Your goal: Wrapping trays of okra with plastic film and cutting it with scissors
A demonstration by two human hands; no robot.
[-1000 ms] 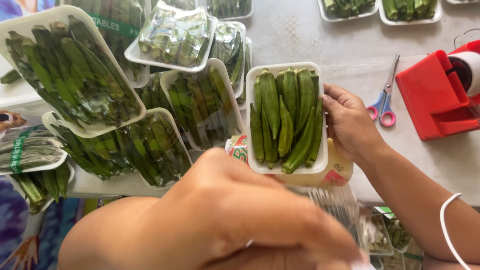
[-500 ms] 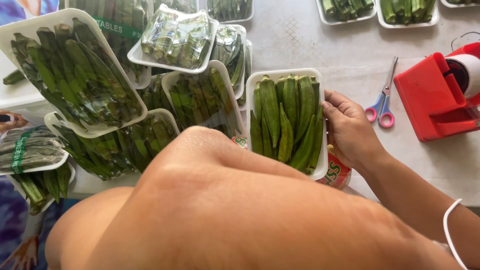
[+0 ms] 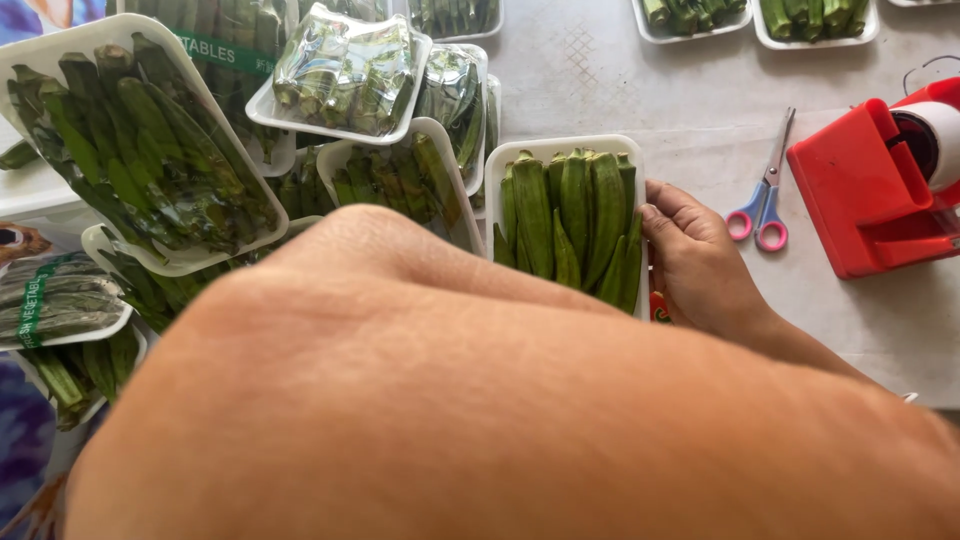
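A white foam tray packed with green okra pods sits at the centre, unwrapped. My right hand grips the tray's right rim, with the fingers curled against the edge. My left arm is very close to the camera and fills the lower half of the view. It hides the tray's near end, and the left hand's fingers cannot be made out. A small red and green packet peeks out under the tray by my right wrist.
Several film-wrapped okra trays are piled at the left and behind, one on top. Scissors with pink and blue handles lie to the right, beside a red tape dispenser. More okra trays stand at the far edge.
My left arm has risen toward the camera and now covers the lower view. The okra tray has been lowered and shifted slightly left, still held by my right hand.
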